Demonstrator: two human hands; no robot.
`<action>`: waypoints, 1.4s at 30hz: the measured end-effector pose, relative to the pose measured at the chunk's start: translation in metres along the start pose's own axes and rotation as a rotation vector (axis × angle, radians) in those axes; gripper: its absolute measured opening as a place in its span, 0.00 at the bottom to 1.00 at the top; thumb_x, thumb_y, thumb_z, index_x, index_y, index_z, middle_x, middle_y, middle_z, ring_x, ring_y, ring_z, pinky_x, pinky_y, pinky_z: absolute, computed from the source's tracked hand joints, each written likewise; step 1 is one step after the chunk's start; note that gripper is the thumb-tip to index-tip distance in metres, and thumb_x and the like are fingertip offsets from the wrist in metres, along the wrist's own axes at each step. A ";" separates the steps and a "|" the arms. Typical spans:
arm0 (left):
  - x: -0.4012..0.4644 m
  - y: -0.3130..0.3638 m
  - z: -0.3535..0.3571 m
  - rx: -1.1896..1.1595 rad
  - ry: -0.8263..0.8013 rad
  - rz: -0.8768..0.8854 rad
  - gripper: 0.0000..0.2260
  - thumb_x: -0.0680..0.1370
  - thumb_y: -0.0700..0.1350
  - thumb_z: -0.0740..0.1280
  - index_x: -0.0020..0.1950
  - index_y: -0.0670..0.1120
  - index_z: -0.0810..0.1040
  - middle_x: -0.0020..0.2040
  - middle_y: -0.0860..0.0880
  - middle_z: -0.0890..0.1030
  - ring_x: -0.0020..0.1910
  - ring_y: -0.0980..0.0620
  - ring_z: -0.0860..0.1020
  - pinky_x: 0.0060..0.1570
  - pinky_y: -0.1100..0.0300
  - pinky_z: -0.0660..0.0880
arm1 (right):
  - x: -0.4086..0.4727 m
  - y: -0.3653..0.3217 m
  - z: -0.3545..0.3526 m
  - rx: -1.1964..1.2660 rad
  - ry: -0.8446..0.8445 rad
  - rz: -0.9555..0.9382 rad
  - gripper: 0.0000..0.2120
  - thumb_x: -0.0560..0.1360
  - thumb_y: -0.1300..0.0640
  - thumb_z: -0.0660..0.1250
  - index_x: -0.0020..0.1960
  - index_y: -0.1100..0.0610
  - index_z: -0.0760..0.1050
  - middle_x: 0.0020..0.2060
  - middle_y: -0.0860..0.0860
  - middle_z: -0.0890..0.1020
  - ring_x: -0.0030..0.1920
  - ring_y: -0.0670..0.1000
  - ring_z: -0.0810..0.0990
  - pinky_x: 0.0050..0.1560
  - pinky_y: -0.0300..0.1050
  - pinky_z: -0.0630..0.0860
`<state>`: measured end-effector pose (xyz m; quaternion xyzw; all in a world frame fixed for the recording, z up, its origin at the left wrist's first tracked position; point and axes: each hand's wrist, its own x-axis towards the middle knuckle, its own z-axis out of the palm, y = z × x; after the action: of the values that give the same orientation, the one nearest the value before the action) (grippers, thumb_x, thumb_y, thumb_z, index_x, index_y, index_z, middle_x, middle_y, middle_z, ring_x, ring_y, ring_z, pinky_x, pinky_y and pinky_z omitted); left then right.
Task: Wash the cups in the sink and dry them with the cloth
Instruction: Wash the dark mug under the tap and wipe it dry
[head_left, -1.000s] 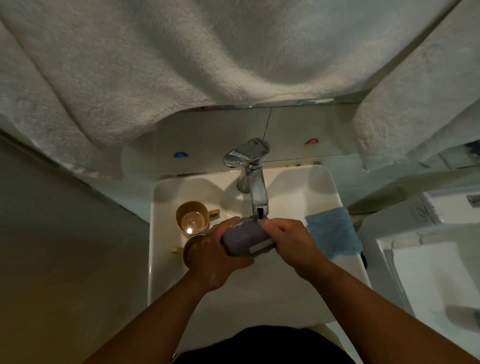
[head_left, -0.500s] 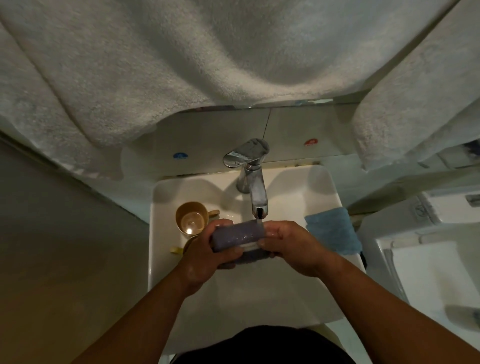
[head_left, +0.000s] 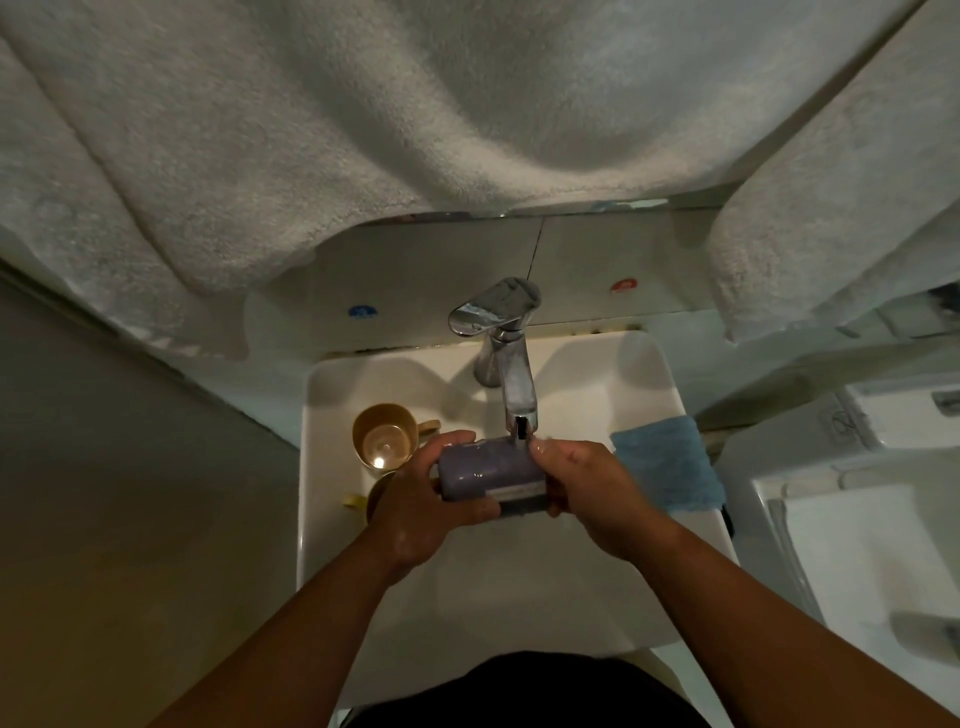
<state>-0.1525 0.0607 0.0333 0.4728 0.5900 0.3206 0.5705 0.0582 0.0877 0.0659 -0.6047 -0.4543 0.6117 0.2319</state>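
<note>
Two bare forearms reach forward over the smooth white rectangular ceramic sink (head_left: 332, 519). The left hand (head_left: 415, 512) curls its fingers and thumb round the left end of a matte grey-purple cylindrical cup (head_left: 491, 475), held on its side. The right hand (head_left: 587, 491) grips the cup's other end, fingers wrapped under it. The cup sits directly beneath the spout of the shiny chrome tap (head_left: 506, 358). Left of the hands, a glossy tan plastic cup with a handle (head_left: 385, 436) stands upright in the basin; another tan cup (head_left: 378, 499) is mostly hidden behind the left hand. A fluffy blue cloth (head_left: 670, 462) lies on the sink's right rim. Thick pale terry towels (head_left: 363, 130) hang farthest off.
</note>
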 end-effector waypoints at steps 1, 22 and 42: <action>0.000 0.000 0.001 0.013 0.007 0.014 0.36 0.65 0.44 0.84 0.69 0.56 0.73 0.60 0.58 0.80 0.56 0.63 0.80 0.48 0.64 0.81 | -0.001 0.000 -0.001 -0.012 -0.006 -0.037 0.13 0.82 0.54 0.63 0.43 0.56 0.82 0.35 0.53 0.82 0.35 0.49 0.76 0.35 0.43 0.74; -0.002 0.013 0.016 -0.112 0.079 -0.093 0.31 0.65 0.39 0.83 0.59 0.63 0.74 0.59 0.54 0.80 0.50 0.52 0.84 0.47 0.49 0.84 | -0.004 -0.008 0.015 -0.120 0.059 -0.190 0.08 0.73 0.58 0.75 0.43 0.48 0.79 0.40 0.47 0.85 0.42 0.46 0.84 0.41 0.40 0.80; -0.005 0.000 0.015 -0.010 0.064 -0.044 0.36 0.62 0.39 0.84 0.63 0.59 0.70 0.60 0.56 0.79 0.52 0.55 0.83 0.48 0.58 0.83 | 0.006 -0.005 0.023 -0.398 0.140 -0.043 0.11 0.78 0.49 0.69 0.56 0.55 0.78 0.50 0.50 0.82 0.52 0.52 0.81 0.56 0.46 0.78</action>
<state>-0.1381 0.0536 0.0332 0.4463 0.6168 0.3257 0.5606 0.0343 0.0883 0.0635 -0.6698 -0.5619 0.4612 0.1518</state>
